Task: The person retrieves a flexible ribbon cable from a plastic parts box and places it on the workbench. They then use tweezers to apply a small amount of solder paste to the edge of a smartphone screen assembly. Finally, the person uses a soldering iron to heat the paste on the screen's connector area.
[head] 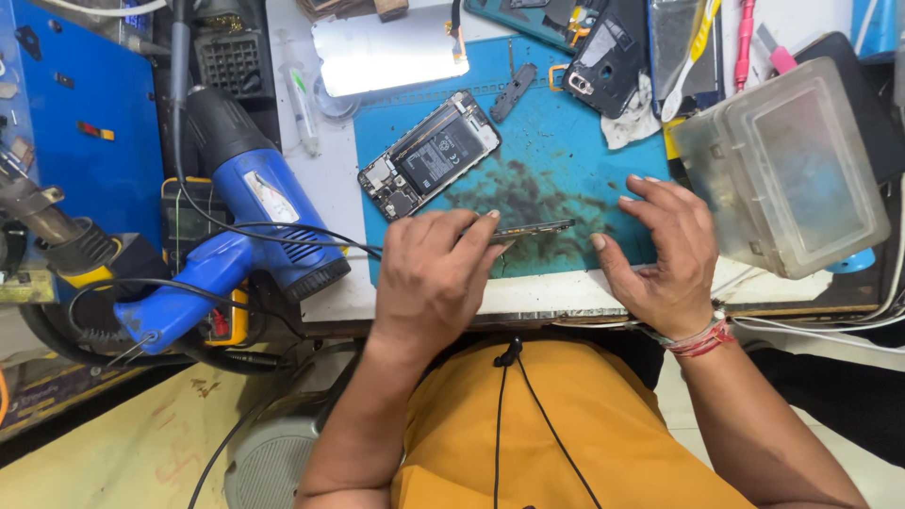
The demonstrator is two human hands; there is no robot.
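My left hand (434,269) grips a thin dark phone part (537,229), seen edge-on, near the front of the blue work mat (566,151). My right hand (665,245) rests on the mat just right of that part with its fingers spread, holding nothing; whether a fingertip touches the part I cannot tell. An opened phone (429,155) with its battery and circuit board exposed lies on the mat beyond my left hand.
A blue heat gun (240,236) lies at the left with black cables. A clear plastic box (782,165) sits at the right. At the back are a screen panel (391,47), a black phone cover (608,57), a white cloth (632,118), a syringe (302,104) and tools.
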